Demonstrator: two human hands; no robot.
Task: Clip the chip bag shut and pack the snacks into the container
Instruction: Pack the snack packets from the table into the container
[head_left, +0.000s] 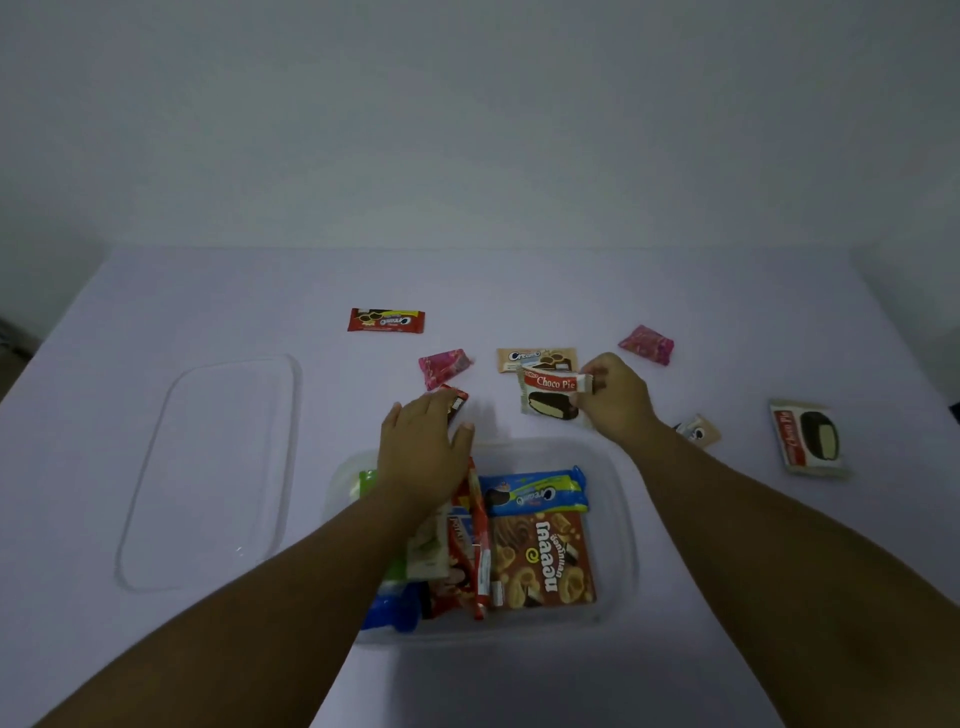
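While your right hand (615, 397) pinches the Choco Pie pack (550, 397) by its edge, just beyond the container (618, 540), your left hand (423, 447) lies spread, palm down, fingers over a small dark-red pack (457, 402) on the worktop (727, 519); can't tell if gripped

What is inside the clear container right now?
The container holds a brown snack box, a blue cookie pack and red packets; the left hand and forearm cover the rest.
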